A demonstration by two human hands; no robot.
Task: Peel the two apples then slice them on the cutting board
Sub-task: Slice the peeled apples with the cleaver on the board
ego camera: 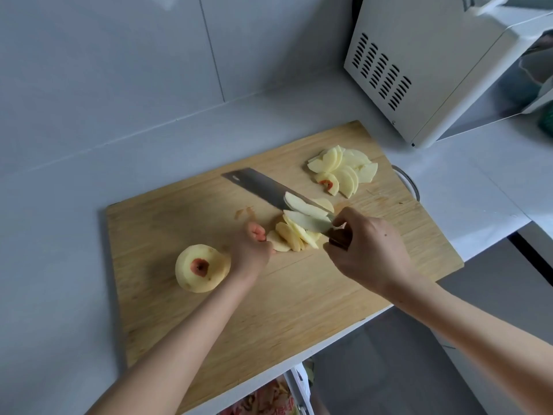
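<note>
On cutting board point(299, 295): right hand point(371, 253) grips knife point(257, 184); left hand point(251, 250), fingers curled, holds apple slices point(290, 235); peeled apple point(202, 268) left.

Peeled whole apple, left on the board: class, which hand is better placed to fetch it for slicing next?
Left. The left hand sits right beside the peeled apple, while the right hand grips the knife on the far side of the slices.
</note>
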